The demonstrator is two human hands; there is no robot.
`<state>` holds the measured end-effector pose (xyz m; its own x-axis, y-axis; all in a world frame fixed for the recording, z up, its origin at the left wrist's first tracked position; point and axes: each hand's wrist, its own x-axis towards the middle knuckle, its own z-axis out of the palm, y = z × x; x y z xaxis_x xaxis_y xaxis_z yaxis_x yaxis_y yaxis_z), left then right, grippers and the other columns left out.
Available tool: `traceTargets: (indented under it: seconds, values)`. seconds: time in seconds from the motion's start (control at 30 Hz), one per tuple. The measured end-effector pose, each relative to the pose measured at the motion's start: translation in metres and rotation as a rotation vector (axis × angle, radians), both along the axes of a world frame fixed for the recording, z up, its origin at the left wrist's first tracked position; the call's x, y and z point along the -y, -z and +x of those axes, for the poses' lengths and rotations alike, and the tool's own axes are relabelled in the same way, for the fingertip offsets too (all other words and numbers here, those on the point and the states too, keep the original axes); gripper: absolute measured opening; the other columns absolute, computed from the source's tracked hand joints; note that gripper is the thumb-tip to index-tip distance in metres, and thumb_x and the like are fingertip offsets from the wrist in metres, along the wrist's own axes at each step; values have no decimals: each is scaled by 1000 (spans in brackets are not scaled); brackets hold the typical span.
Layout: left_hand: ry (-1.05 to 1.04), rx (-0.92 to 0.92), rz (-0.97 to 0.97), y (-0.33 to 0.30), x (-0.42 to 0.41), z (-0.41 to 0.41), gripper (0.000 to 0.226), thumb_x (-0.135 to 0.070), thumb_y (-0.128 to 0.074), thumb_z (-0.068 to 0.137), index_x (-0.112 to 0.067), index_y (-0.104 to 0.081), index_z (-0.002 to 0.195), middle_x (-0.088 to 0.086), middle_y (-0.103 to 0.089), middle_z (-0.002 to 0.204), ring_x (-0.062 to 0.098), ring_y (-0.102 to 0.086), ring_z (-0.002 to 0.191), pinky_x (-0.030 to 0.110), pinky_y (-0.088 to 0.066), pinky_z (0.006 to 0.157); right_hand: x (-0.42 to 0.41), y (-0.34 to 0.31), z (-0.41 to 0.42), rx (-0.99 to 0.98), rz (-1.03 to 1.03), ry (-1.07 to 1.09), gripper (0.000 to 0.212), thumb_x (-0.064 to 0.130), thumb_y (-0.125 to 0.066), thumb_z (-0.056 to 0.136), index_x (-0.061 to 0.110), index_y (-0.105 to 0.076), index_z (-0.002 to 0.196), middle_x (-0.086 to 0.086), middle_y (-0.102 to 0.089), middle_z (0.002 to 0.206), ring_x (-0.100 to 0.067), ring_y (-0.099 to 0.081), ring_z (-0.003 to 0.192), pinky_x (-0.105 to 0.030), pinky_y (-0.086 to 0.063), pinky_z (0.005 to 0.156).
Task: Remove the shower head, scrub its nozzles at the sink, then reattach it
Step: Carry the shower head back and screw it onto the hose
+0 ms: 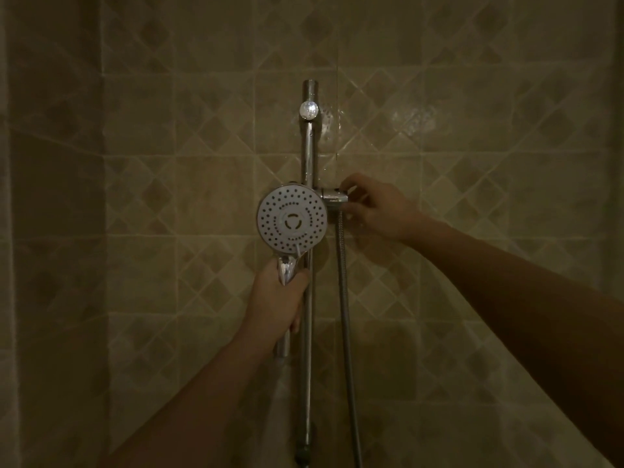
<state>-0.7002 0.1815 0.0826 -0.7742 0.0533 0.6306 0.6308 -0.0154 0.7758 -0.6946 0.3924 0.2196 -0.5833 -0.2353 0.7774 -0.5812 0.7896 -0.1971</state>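
Tiled wall (pixel 472 163); round white shower head (pixel 292 220), seemingly dark-nozzled, gripped by left hand (pixel 275 298).

Head view, close, facing tiled wall (pixel 472 298), arms reaching forward

no text, label, brand or number can be read anywhere.

The wall (pixel 472 96) is covered with beige tiles that carry a darker diamond pattern, with pale lines of grout between them. The light is dim. Near the top middle of the wall there is a wet, shiny patch (pixel 410 121). On the left side, a darker wall (pixel 50 231) meets it at a corner.
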Motion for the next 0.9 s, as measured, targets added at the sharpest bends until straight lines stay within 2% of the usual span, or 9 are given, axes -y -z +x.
traceTargets:
  seconds: [0.13,0.23,0.37,0.47,0.7,0.77,0.9]
  values:
    - [5,8,-19,-2,-1,4,18,-12,-62,101,-10,-50,87,-3,-48,44,16,-41,29,25,-37,33,0,-2,4,129,-123,-127,15,26,-61,97,20,-57,110,-4,-70,92,-15,-71,75,-30,-59,68]
    - [10,5,-27,-3,1,6,19,-11,-61,101,-10,-49,86,-2,-47,44,16,-40,29,25,-36,34,-1,-18,9,259,-106,-162,17,30,-56,99,15,-57,107,-19,-68,93,-24,-65,72,-37,-56,69]
    - [19,-15,-41,-1,4,8,20,-10,-61,102,-11,-49,85,1,-47,47,18,-40,31,26,-36,34,0,-32,8,310,-88,-191,8,22,-57,99,17,-59,94,-11,-67,88,-17,-67,69,-35,-59,68]
    - [14,-10,-36,2,6,8,21,-10,-62,100,-13,-49,84,1,-47,48,20,-40,32,27,-36,35,2,-31,2,284,-120,-187,8,17,-56,99,15,-61,92,-8,-67,85,-12,-67,65,-27,-57,61]
    - [-22,7,-25,2,11,10,28,-11,-64,99,-18,-48,77,-5,-46,45,14,-41,31,26,-37,34,8,-43,4,224,-58,-95,13,15,-51,101,7,-58,94,-9,-65,78,-8,-63,56,-22,-53,52]
    - [-34,0,-24,1,12,13,29,-11,-63,100,-18,-46,76,-6,-46,44,13,-41,30,24,-36,33,10,-49,8,139,-118,-74,16,16,-47,103,5,-56,97,-8,-65,78,-10,-62,57,-25,-52,54]
    - [-48,5,-16,2,14,18,29,-10,-63,99,-17,-46,76,-6,-46,43,12,-41,29,22,-35,32,11,-64,11,-45,-157,101,14,23,-43,104,12,-47,97,1,-55,79,-9,-54,67,-24,-42,56]
